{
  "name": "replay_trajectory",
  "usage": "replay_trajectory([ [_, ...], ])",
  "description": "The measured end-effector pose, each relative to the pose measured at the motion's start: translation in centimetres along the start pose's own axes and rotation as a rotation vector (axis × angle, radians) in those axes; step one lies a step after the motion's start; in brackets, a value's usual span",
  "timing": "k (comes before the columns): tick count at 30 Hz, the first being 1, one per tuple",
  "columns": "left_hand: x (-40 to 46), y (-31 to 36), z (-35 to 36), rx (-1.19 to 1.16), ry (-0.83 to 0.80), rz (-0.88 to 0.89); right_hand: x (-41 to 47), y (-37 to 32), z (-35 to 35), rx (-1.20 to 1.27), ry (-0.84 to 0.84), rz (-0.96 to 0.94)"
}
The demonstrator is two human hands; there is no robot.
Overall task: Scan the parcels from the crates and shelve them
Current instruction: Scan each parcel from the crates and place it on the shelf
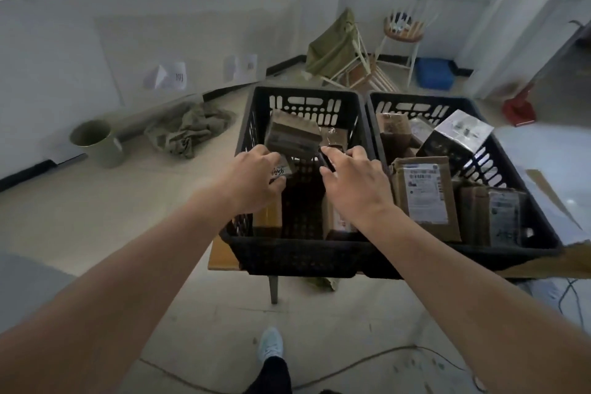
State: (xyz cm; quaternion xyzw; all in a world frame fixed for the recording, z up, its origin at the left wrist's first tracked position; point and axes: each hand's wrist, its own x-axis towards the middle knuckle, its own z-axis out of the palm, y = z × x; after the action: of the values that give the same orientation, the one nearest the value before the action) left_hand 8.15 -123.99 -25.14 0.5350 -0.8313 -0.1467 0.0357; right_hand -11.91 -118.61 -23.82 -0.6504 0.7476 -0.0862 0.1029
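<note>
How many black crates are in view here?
2. The left crate sits under both hands; the right crate stands beside it, fuller of parcels. No others visible.

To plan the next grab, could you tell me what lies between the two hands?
In the head view, a tilted brown parcel sits between the left hand and right hand.

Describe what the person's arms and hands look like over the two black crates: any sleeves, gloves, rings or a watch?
Both forearms are bare up to the frame edge, with no sleeves in view. The left hand and right hand wear no gloves, and no ring, watch or wristband shows on either wrist. No markings or cables on the arms.
</note>
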Motion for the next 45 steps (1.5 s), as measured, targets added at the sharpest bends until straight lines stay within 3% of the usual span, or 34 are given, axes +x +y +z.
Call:
replay_trajectory([
  [11, 13.8, -3.4, 2.1, -0.045, -0.128, -0.020, 12.3, 1.4, 3.6, 0.035, -0.088, 0.108],
  [25, 27.1, -6.0, 7.6, -0.253, -0.023, -0.372, 23.1, 4.3, 8.5, 0.063, -0.201, 0.075],
  [29, 28.9, -6.5, 8.9, -0.386, -0.054, -0.474, 24.2, 5.0, 9.1, 0.045, -0.198, 0.077],
  [41, 29.7, -7.9, 6.6, -0.763, -0.409, -0.550, 24.7, 6.0, 8.9, 0.072, -0.175, 0.097],
  [45, 29.1, -7.8, 6.6, -0.909, -0.345, -0.586, 24.5, 6.3, 8.8, 0.082, -0.166, 0.102],
])
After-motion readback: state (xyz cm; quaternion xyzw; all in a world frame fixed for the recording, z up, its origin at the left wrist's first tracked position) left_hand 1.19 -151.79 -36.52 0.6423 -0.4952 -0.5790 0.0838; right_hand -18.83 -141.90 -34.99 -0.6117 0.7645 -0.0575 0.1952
